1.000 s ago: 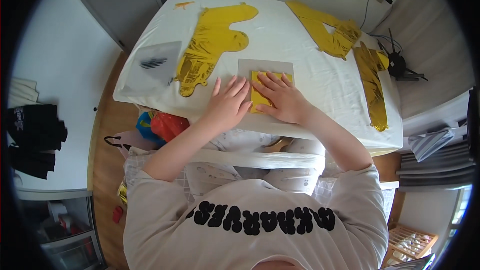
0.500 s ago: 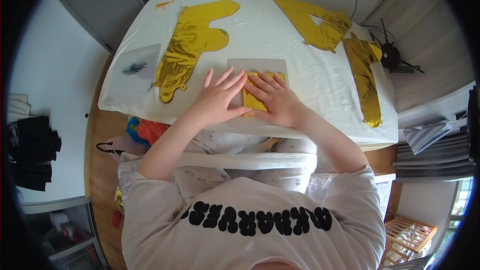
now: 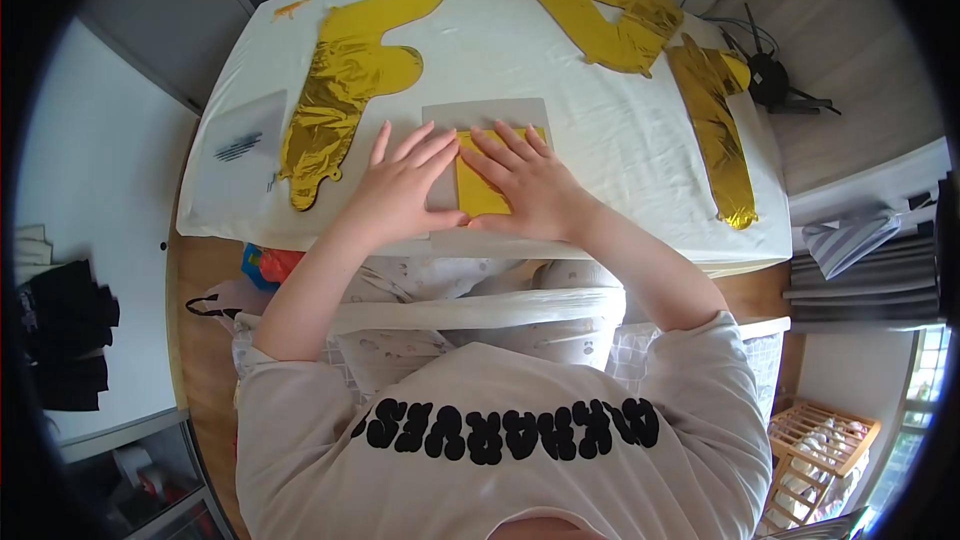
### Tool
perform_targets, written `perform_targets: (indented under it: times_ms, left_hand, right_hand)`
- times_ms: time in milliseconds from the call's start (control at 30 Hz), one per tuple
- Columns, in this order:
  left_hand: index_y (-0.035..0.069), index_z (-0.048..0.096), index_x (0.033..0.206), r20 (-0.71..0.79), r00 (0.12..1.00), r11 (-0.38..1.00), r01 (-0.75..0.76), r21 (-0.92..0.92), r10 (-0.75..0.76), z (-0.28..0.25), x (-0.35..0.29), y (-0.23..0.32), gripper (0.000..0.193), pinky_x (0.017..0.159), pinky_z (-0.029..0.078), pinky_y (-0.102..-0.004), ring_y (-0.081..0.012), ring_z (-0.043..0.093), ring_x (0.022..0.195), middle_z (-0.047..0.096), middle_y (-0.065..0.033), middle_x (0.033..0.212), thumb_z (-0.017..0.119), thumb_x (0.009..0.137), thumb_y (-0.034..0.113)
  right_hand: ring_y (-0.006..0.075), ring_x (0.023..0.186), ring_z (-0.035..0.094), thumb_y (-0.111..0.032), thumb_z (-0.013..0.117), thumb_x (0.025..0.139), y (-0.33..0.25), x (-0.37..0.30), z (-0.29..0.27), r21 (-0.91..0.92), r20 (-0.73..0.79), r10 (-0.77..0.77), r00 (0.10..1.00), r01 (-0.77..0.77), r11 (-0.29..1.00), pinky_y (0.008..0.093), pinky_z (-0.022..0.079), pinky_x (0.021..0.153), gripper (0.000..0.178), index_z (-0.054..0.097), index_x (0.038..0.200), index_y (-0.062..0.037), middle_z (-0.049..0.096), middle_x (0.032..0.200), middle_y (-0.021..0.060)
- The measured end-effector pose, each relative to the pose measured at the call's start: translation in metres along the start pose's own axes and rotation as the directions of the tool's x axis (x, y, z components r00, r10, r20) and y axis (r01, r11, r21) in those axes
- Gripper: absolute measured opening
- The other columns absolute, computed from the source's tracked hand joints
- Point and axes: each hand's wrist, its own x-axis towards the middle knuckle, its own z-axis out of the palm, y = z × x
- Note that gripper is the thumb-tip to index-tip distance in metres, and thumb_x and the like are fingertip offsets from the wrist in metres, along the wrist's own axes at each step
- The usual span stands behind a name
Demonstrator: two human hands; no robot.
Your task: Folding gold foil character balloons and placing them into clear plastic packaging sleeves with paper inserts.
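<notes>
A folded gold foil sheet (image 3: 478,187) lies flat on a grey board (image 3: 436,114) near the table's front edge. Over its right part rests my right hand (image 3: 527,183), fingers stretched out and spread. My left hand (image 3: 402,187) lies flat beside the foil's left edge, mostly over the grey board, also with spread fingers. Both thumbs nearly meet at the foil's near edge. Neither hand grips anything. The palms hide part of the foil and board.
A flat gold foil balloon (image 3: 350,68) lies to the left, near a clear bag (image 3: 232,165) with dark print. At the right are an angular foil balloon (image 3: 612,28) and a long one (image 3: 712,122). A black router (image 3: 768,80) stands at the white-covered table's (image 3: 600,170) right edge.
The whole view has shifted, so the table and hands appear further left and slightly higher. Both hands stay spread at the foil, which looks a little smoother now.
</notes>
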Motion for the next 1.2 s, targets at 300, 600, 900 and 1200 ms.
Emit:
perform_targets:
  times_ms: [300,600,900,1200]
  left_hand:
    - [0.007,0.042,0.156,0.131,0.988,0.996,0.083,-0.028,-0.079,-0.014,0.005,0.001,0.107,0.127,0.007,-0.0603,-0.0224,0.031,0.155,0.040,-0.0054,0.164,0.084,0.071,0.057]
    - [0.008,0.039,0.157,0.168,0.980,0.994,0.110,0.000,-0.109,-0.019,0.009,0.005,0.113,0.128,0.003,-0.0605,-0.0236,0.026,0.157,0.036,-0.0066,0.166,0.084,0.069,0.061]
    - [0.006,0.037,0.158,0.141,0.990,0.999,0.013,0.034,-0.018,-0.013,0.018,-0.006,0.116,0.127,0.005,-0.0630,-0.0280,0.021,0.158,0.031,-0.0101,0.167,0.080,0.069,0.068]
    - [0.006,0.035,0.157,0.235,0.968,0.995,0.072,0.074,-0.088,-0.022,0.009,-0.001,0.119,0.125,0.006,-0.0667,-0.0307,0.022,0.158,0.031,-0.0162,0.167,0.089,0.061,0.052]
  right_hand:
    - [0.0397,0.157,0.019,-0.083,0.050,0.086,0.001,0.003,0.012,0.017,-0.033,-0.039,0.999,0.040,0.999,0.0585,0.013,0.127,0.107,0.032,0.162,-0.0104,0.028,0.169,0.0162]
    - [0.0394,0.157,0.019,-0.084,0.051,0.085,0.002,0.004,0.010,0.020,-0.027,-0.053,0.998,0.053,0.998,0.0632,0.011,0.126,0.107,0.032,0.162,-0.0123,0.029,0.168,0.0149]
    - [0.0369,0.159,0.016,-0.082,0.056,0.084,-0.002,0.006,-0.003,0.001,0.056,0.015,0.998,-0.016,1.000,0.0678,0.009,0.123,0.107,0.031,0.163,-0.0154,0.025,0.171,0.0129]
    - [0.0442,0.156,0.020,-0.092,0.056,0.071,0.003,0.016,0.039,0.290,-0.198,-0.124,0.972,0.179,0.940,0.0743,0.003,0.119,0.121,0.036,0.162,-0.0149,0.030,0.168,0.0180]
